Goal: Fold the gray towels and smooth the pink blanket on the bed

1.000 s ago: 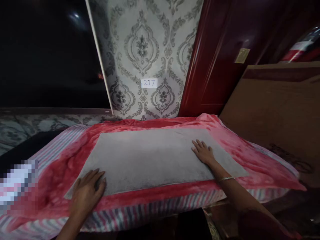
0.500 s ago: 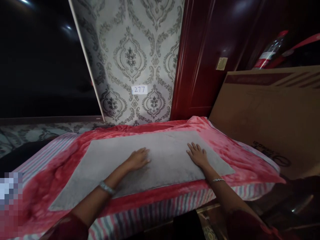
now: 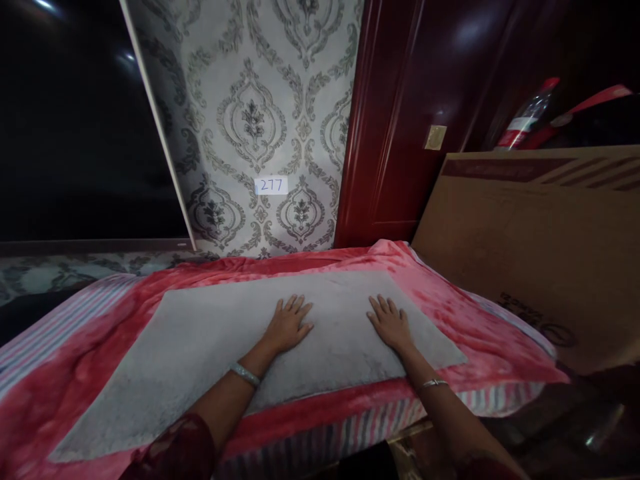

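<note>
A grey plush mat (image 3: 210, 340) lies spread out flat over a red fleece blanket (image 3: 445, 320). Near the middle of the mat, my left hand (image 3: 289, 323) rests palm down with its fingers spread. My right hand (image 3: 391, 323) lies flat on the mat's right part, fingers apart as well. Neither hand grips anything. One mat corner points toward the lower left, another toward the right. My forearms cover parts of the near edge.
Under the blanket a striped sheet (image 3: 345, 427) hangs over the front edge. A large cardboard box (image 3: 540, 247) leans at the right, with a bottle (image 3: 527, 117) behind it. A dark television screen (image 3: 80, 133) is at the left. A paper label (image 3: 271, 185) sticks to the wall.
My left hand has shifted slightly to the right over the mat and turned its fingers more forward. My right hand stays nearly in place. The view has tilted and shifted a little.
</note>
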Demonstrator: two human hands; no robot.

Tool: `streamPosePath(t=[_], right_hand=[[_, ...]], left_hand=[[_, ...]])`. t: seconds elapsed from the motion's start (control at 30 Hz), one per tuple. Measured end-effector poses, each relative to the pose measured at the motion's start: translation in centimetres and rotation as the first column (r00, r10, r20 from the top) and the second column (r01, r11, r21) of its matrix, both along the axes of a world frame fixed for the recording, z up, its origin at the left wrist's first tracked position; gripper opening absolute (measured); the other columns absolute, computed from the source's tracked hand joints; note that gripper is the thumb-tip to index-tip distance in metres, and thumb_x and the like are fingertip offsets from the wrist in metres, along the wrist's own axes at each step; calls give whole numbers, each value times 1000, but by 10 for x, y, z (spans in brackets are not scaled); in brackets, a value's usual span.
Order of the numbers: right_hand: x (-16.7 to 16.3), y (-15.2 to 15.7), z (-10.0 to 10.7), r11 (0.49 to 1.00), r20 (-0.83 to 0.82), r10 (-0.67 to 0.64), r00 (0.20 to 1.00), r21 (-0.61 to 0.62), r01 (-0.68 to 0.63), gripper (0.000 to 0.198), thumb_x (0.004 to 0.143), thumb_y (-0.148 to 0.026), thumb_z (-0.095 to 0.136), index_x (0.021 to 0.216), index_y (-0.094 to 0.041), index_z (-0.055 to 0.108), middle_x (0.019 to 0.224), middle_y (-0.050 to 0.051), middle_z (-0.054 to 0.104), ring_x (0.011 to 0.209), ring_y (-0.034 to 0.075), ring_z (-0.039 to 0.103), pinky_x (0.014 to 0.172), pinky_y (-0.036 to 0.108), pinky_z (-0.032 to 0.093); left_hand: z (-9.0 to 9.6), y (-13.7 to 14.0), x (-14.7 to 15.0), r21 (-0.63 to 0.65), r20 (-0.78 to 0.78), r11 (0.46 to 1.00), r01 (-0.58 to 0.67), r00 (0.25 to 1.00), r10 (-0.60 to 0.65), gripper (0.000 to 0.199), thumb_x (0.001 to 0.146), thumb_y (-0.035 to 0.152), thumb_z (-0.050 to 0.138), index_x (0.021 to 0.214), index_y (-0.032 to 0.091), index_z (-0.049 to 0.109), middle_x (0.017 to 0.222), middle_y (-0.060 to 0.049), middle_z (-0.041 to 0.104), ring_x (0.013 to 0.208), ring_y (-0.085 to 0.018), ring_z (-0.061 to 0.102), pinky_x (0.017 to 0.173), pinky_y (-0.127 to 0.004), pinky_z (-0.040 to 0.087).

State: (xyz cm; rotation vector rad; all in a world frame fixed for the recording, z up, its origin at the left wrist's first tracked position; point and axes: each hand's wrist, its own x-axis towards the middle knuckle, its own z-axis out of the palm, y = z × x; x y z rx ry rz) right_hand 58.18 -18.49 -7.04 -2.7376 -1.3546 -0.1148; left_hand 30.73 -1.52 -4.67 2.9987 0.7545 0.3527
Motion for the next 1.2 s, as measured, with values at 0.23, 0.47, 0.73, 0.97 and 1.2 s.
streamPosePath(t=[0.23, 0.47, 0.73, 0.97, 1.2], right_hand=[[-27, 25, 10, 952, -75, 304, 950, 30, -303, 56, 103, -43, 27, 159, -34, 25, 168, 3, 15, 153, 29, 15, 117, 60, 22], [-75, 97, 23, 764, -83, 645, 760, 33, -645, 55, 104, -46, 30, 158, -38, 27, 168, -1, 16, 154, 27, 11, 119, 58, 16], [-51, 157, 27, 846, -101, 531, 841, 11, -533, 62, 102, -55, 29, 160, -34, 23, 168, 2, 16, 154, 28, 12, 121, 55, 12], [-50, 178, 35, 917, -113, 400, 909, 47, -397, 61, 102, -53, 29, 158, -29, 30, 166, 5, 25, 152, 29, 17, 121, 51, 11], [-58, 160, 43, 919, -92, 394, 914, 59, -390, 63, 103, -52, 27, 160, -27, 24, 168, 7, 13, 154, 26, 8, 121, 50, 10]], left_hand=[[4, -5, 1, 1, 32, 999, -43, 999, 43, 63, 96, 46, 47, 152, 19, 40, 160, -15, 37, 150, -31, 29, 120, -59, 22], [1, -5, 2, 19, 14, 995, -101, 995, 101, 65, 94, 50, 49, 151, 19, 43, 161, -19, 32, 151, -36, 24, 120, -61, 19], [1, -4, 3, -30, -12, 994, -107, 994, 107, 66, 94, 51, 50, 151, 19, 43, 162, -19, 31, 152, -37, 21, 121, -62, 15], [4, -2, 3, -26, -35, 993, -113, 993, 112, 66, 95, 53, 46, 152, 19, 43, 162, -19, 31, 152, -37, 22, 120, -62, 18], [10, -3, 3, -15, -28, 994, -105, 994, 105, 63, 95, 49, 48, 149, 18, 46, 161, -20, 33, 151, -37, 25, 120, -60, 19]])
